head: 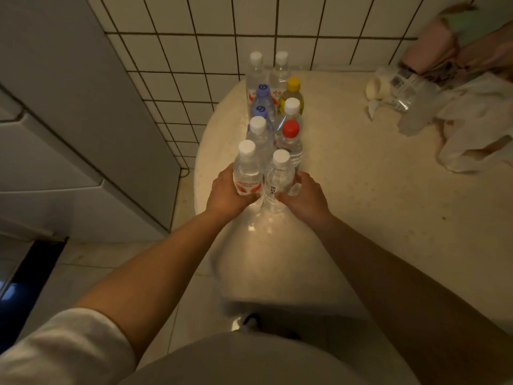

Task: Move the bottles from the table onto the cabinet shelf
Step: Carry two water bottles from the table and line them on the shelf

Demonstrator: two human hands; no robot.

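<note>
From the head view, a clear plastic bottle with a red label (246,170) is gripped by the left hand (226,194), and a clear white-capped bottle (279,176) by the right hand (306,197), both at the near end of a double row of bottles standing on the pale speckled bench (388,195).

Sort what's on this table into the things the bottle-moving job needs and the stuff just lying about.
For the job:
- left hand gripping the red-labelled bottle
- right hand gripping the clear white-capped bottle
- the other bottles in two rows, among them the red-capped bottle and the yellow-capped bottle

Lying about:
- roll of tape
- clear plastic packaging
- white cloth
</note>
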